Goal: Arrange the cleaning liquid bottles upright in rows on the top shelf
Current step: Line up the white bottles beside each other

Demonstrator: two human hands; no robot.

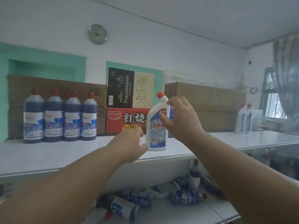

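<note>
My right hand (181, 117) holds the white bottle (157, 125), which stands up on the top shelf (48, 156). My left hand (129, 143) touches its bottom, fingers loose. Four blue bottles (59, 117) stand in a row.

Bare top shelf (48, 152) lies between four blue bottles (59, 117) and white bottle (157, 126) (boxes (127, 119) behind).

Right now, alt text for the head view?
Both hands steady an upright white bottle on the top shelf; right hand holds it, left hand touches its base. Four dark blue bottles stand in a row at left.
</note>
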